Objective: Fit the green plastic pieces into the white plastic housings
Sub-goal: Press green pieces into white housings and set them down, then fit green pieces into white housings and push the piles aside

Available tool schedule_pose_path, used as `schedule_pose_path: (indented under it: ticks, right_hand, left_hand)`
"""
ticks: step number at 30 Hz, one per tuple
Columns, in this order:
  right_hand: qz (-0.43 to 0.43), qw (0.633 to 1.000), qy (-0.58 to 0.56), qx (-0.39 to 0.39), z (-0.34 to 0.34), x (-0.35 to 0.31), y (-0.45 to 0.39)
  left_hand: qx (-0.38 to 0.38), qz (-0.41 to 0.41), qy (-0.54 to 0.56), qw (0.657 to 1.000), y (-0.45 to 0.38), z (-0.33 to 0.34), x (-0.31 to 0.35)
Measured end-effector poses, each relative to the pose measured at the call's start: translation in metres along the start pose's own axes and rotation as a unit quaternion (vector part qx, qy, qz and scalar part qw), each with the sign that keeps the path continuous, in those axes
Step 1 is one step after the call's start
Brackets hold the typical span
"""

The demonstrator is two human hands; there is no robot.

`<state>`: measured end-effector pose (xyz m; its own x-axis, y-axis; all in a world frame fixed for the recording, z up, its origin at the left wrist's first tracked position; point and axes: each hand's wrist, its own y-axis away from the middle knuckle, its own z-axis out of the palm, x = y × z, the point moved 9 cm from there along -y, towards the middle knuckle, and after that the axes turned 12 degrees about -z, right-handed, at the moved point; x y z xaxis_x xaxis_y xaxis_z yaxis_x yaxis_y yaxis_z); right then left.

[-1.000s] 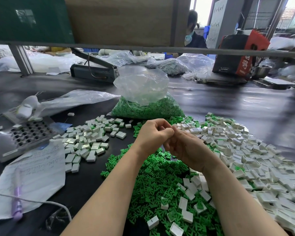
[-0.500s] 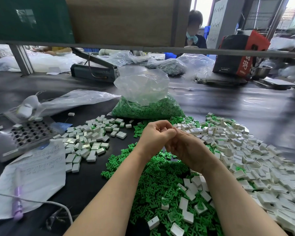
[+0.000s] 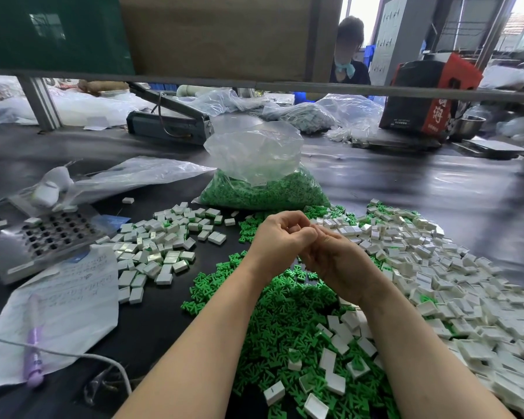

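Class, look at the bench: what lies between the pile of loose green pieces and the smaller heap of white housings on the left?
In the head view, only bare black bench top separates the green pieces from the left heap.

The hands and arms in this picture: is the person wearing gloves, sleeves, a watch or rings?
Nothing of the kind shows. The left hand and the right hand are bare, with no gloves. Both forearms are uncovered down to the bottom edge of the picture, so no sleeve is in view. No watch, bracelet or ring shows on the visible parts, though the fingers are partly hidden.
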<state>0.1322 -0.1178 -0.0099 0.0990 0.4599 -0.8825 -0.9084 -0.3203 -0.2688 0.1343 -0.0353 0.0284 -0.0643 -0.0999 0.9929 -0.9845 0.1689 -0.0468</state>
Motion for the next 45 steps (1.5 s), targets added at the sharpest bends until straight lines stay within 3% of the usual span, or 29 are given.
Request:
schedule_pose_path:
  ticks: [16, 21, 24, 27, 31, 34, 38, 42, 45]
  right_hand:
    - [0.019, 0.999, -0.044, 0.002, 0.009, -0.003, -0.002]
    - [0.029, 0.994, 0.094, 0.046, -0.011, -0.007, -0.003]
    - [0.000, 0.963, 0.260, 0.077, -0.028, -0.022, -0.001]
    - [-0.025, 0.921, 0.374, 0.109, -0.038, -0.034, 0.000]
    - [-0.033, 0.866, 0.476, 0.148, -0.051, -0.043, 0.003]
    - [-0.033, 0.839, 0.516, 0.166, -0.062, -0.049, 0.005]
    - [0.003, 0.772, 0.616, 0.157, -0.074, -0.052, 0.007]
    - [0.054, 0.697, 0.697, 0.161, -0.083, -0.052, 0.011]
    - [0.069, 0.695, 0.702, 0.139, -0.081, -0.047, 0.010]
  left_hand:
    - [-0.029, -0.005, 0.033, 0.999, -0.003, -0.007, -0.001]
    - [0.011, -0.003, 0.002, 1.000, -0.005, -0.027, 0.000]
    - [0.066, -0.024, -0.068, 0.995, -0.010, -0.058, -0.007]
    - [0.159, -0.075, -0.184, 0.967, -0.009, -0.099, -0.024]
    - [0.281, -0.145, -0.379, 0.870, 0.006, -0.151, -0.041]
    - [0.352, -0.195, -0.422, 0.812, 0.019, -0.176, -0.045]
    - [0.408, -0.223, -0.449, 0.763, 0.026, -0.191, -0.046]
    - [0.408, -0.215, -0.464, 0.757, 0.025, -0.190, -0.043]
    - [0.381, -0.164, -0.433, 0.800, 0.016, -0.171, -0.031]
